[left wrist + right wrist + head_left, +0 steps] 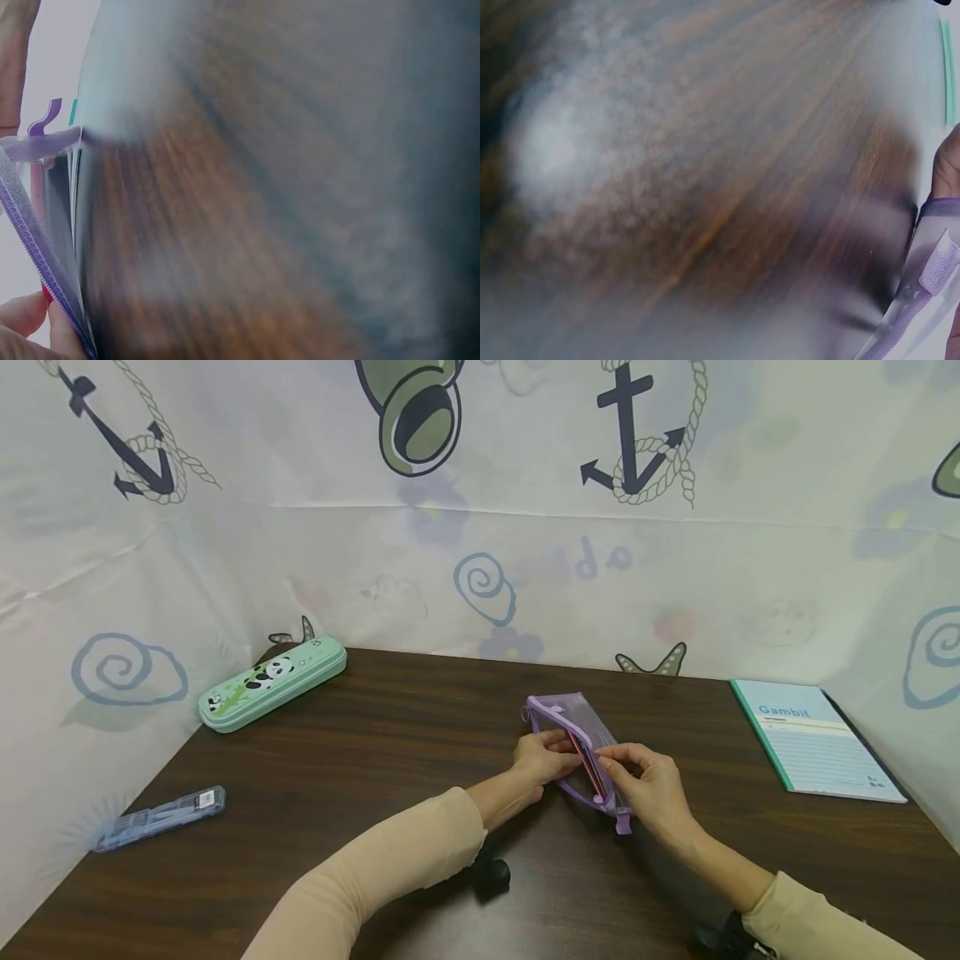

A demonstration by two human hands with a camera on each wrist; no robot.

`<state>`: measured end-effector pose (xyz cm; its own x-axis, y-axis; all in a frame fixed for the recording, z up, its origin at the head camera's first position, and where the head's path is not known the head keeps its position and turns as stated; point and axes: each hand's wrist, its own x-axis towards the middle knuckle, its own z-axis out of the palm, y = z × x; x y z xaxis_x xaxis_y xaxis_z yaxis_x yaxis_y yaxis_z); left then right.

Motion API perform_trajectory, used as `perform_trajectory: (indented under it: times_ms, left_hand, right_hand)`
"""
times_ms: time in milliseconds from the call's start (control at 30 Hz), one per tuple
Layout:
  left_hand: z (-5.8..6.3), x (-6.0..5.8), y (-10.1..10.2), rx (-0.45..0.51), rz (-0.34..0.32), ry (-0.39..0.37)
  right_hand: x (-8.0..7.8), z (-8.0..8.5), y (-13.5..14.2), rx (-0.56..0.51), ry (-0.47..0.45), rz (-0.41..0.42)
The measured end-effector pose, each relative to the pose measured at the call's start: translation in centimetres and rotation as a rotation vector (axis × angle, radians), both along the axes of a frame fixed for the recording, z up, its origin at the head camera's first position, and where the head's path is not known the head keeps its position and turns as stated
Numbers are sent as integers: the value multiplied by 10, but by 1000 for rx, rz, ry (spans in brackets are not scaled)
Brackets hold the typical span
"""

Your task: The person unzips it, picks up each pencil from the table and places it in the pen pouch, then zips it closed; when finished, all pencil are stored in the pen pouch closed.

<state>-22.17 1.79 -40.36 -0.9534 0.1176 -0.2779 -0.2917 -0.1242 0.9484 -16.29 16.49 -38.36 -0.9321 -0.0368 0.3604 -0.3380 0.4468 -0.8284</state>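
A see-through pencil pouch (581,714) with purple zip edging is unzipped between the hands at the middle of the table. Slim red and dark pens (587,766) lie in its opening. Reaching over the near zip edge, my left hand (542,758) pinches at the pens with thumb and fingers. My right hand (651,781) holds the pouch's far side by the zip edge, between thumb and forefinger. The left wrist view catches the purple zip (34,240) with a red tip by the fingertips; the right wrist view has the pouch's end tab (939,262).
A green panda pencil case (273,683) lies at the back left of the dark wooden table (360,752). Nearer is a clear bluish case (161,818). A "Gambit" notebook (821,743) lies at the right. Printed cloth (337,552) hangs around the table.
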Motion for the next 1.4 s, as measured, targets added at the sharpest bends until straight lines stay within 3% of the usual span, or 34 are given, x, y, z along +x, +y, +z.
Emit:
perform_trajectory:
  times_ms: [400,700,833,967,1167,1400]
  left_hand:
    - [5,5,-7,25,-77,-18]
    - [11,6,-27,81,-105,-25]
    - [10,5,-41,79,-60,-18]
    - [11,1,-53,89,32,-15]
    - [22,-13,-69,94,153,8]
    - [26,-23,-75,30,156,2]
  right_hand:
    - [0,5,0,20,12,-22]
    - [-7,-1,13,128,143,-48]
    - [-8,-1,17,146,160,-60]
    - [-9,2,20,144,171,-65]
    - [-8,4,24,165,174,-58]
    - [-7,1,31,182,185,-7]
